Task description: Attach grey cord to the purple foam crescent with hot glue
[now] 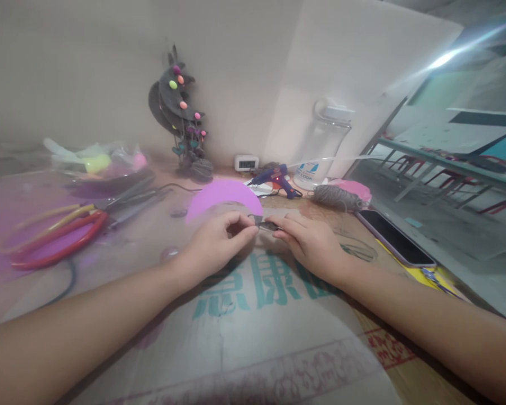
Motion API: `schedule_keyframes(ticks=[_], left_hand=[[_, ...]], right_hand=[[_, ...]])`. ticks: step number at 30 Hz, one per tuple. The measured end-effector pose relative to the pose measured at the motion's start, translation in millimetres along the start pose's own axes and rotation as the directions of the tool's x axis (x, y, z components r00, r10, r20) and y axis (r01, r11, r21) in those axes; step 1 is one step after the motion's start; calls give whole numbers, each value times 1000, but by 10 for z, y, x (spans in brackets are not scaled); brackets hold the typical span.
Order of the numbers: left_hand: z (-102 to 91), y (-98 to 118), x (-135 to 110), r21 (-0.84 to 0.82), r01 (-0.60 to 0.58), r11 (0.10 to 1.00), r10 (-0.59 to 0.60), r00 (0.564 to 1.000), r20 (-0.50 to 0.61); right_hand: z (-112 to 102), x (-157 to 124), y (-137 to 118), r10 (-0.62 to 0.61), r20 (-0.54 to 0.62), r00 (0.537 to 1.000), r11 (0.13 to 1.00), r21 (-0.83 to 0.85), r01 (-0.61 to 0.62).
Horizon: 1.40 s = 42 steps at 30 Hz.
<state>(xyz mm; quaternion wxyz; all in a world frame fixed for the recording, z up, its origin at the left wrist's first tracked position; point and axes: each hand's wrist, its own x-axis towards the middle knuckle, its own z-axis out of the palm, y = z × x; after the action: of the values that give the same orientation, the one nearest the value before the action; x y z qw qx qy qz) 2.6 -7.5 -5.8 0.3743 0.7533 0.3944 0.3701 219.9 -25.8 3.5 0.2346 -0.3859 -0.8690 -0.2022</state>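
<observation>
My left hand (219, 243) and my right hand (307, 241) meet over the middle of the table, both pinched on a small dark grey piece (266, 225) held between them. The fingers of each hand are curled and pressed together on it. Just behind the hands lies a pink half-round sheet (221, 197). Under my forearms is a flattened cardboard sheet (253, 332) with teal printed characters.
Red-handled scissors (63, 239) and other tools lie at the left. A dark craft tree with coloured beads (181, 118) stands at the back wall, with a small clock (247, 163), a blue glue gun (276, 180), a clear jug (322, 149), grey yarn (335, 197) and a phone (394, 239) to the right.
</observation>
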Motion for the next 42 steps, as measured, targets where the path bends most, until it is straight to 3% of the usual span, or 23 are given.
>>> schedule_keyframes(ticks=[18, 37, 42], left_hand=[[-2, -33, 18, -1, 27, 1000, -27, 1000, 2], [-1, 29, 6, 12, 11, 1000, -11, 1000, 10], [5, -6, 10, 11, 25, 1000, -25, 1000, 1]], right_hand=[[22, -3, -8, 44, 23, 999, 999, 28, -45], [15, -6, 3, 9, 46, 999, 1000, 15, -10], [11, 1, -9, 57, 62, 996, 996, 61, -61]])
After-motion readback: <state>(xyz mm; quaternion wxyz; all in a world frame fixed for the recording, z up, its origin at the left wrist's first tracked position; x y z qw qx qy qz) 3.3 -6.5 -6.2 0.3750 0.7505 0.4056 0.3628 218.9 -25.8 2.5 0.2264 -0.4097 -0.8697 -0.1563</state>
